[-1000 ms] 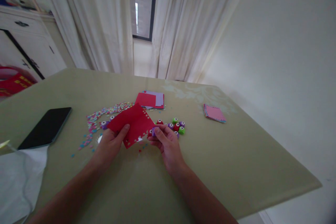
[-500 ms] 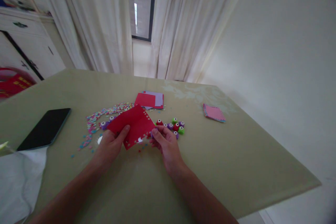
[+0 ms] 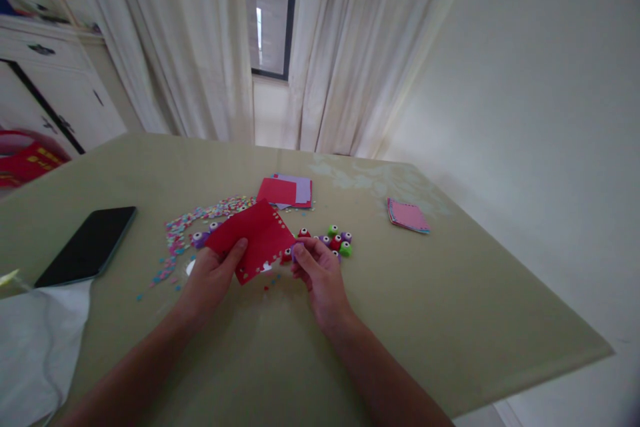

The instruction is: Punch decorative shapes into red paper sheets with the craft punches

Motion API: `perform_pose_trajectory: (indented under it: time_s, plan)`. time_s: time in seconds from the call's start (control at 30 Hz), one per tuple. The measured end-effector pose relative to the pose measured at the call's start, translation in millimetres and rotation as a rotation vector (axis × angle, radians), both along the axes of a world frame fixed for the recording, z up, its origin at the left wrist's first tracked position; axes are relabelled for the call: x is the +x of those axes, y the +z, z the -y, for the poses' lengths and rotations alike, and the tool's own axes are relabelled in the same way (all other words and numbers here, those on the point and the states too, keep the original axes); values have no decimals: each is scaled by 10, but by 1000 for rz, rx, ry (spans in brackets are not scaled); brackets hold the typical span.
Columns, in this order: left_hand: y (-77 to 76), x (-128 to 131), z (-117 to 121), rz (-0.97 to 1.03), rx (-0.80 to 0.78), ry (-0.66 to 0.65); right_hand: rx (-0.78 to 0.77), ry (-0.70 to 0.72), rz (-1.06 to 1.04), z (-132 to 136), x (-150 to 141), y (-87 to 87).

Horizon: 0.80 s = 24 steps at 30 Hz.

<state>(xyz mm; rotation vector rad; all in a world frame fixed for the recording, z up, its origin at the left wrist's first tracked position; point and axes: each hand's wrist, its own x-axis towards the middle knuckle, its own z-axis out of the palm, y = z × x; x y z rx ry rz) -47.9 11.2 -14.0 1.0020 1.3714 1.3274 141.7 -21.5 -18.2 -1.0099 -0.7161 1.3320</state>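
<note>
My left hand (image 3: 213, 280) pinches a red sheet of paper (image 3: 253, 233) by its lower left, thumb on top. Small cut-outs run along the sheet's right and lower right edges. At the sheet's right corner, my right hand (image 3: 320, 277) is closed on a small purple craft punch (image 3: 297, 251), mostly covered by the fingers. Just behind the right hand sits a cluster of red, green and purple punches (image 3: 336, 240) with white round tops. More purple punches (image 3: 200, 239) stand left of the sheet, partly hidden by it.
Loose paper confetti (image 3: 185, 227) curves across the table (image 3: 450, 320) on the left. Behind the sheet lies a pile of red and lilac paper (image 3: 300, 190); a pink-topped stack (image 3: 409, 216) sits farther right. A black tablet (image 3: 87, 247) and a white cloth or bag (image 3: 40, 347) are at left.
My right hand has shifted very slightly at the sheet's right corner, its fingers now covering more of the purple punch. The left hand and the sheet stay almost still.
</note>
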Motion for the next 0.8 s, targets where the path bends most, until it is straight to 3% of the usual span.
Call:
perform_pose_trajectory:
  time_s: [0.17,0.5,0.8]
  plan:
    - [-74,-11,-23,-162,145,-135,-41,22,-13,16,-16,21]
    - [9,-30,-7,-281,84,-133,-64,8,-159,0,-12,44]
    - [34,-2,1,-209,149,-126,-46,-70,-142,-27,8,55]
